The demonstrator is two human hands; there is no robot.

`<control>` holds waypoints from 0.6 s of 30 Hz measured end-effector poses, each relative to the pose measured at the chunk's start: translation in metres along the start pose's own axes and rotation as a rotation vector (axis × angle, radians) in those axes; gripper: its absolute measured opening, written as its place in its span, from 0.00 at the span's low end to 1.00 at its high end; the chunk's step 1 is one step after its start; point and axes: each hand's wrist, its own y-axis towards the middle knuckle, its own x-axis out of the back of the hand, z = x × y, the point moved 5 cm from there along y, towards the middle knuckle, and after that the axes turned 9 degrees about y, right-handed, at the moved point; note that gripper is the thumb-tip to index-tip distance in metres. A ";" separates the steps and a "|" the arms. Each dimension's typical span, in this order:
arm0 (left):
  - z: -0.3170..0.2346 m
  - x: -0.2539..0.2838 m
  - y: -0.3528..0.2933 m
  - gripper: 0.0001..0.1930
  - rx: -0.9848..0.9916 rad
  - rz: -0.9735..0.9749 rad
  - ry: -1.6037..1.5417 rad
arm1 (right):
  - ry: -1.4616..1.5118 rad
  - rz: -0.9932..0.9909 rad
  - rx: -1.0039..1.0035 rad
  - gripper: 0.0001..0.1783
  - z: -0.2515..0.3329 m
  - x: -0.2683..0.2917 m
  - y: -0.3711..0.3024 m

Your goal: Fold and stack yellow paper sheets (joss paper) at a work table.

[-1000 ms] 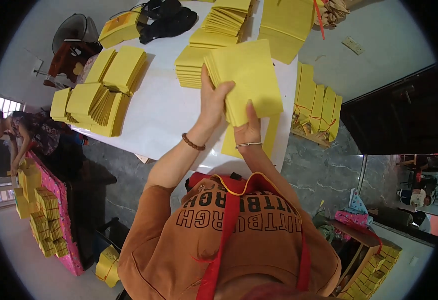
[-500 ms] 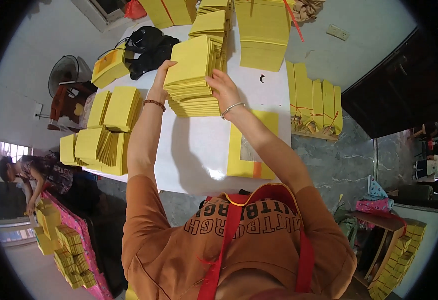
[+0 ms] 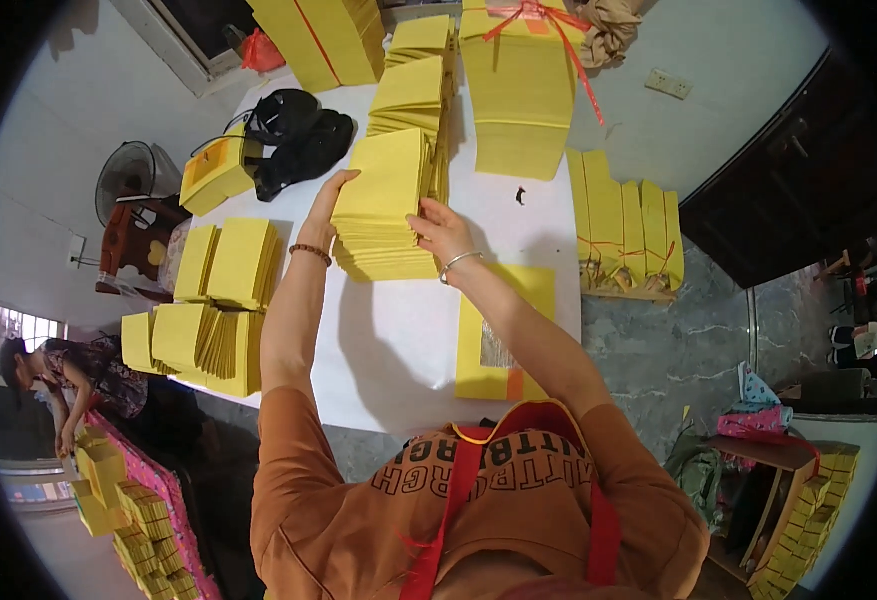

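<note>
A tall pile of folded yellow paper sheets (image 3: 384, 190) stands on the white table, its layered edges facing me. My left hand (image 3: 333, 208) is pressed along the pile's left side, thumb near the top edge. Against the right side rests my right hand (image 3: 443, 232), its fingers partly bent around the layers. The pile is clasped between the two hands. Behind it, more folded yellow stacks (image 3: 414, 85) run toward the far edge. Below my right forearm lies a flat yellow sheet (image 3: 534, 300) with a silvery patch and an orange strip, partly covered by the arm.
White table (image 3: 389, 375). Yellow bundles (image 3: 229, 265) stand at its left, beside a black bag (image 3: 304, 140). A tall yellow block (image 3: 524, 120) with red ribbon is far right; tied bundles (image 3: 624, 215) are beyond the table's right edge. Another person (image 3: 84, 370) handles yellow paper at left.
The whole scene sits lower in the picture, as the head view has tilted up. Both hands stay on the sides of the yellow pile, with little visible shift against it.
</note>
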 end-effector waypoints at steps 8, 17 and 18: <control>-0.008 -0.001 -0.007 0.18 -0.026 -0.001 0.002 | -0.109 -0.023 -0.002 0.35 0.002 0.002 0.005; -0.021 -0.005 0.001 0.22 -0.186 -0.061 0.153 | -0.140 0.052 0.031 0.37 0.017 -0.003 -0.016; -0.020 0.007 0.004 0.22 -0.187 -0.074 0.149 | -0.132 0.061 0.043 0.38 0.016 -0.005 -0.017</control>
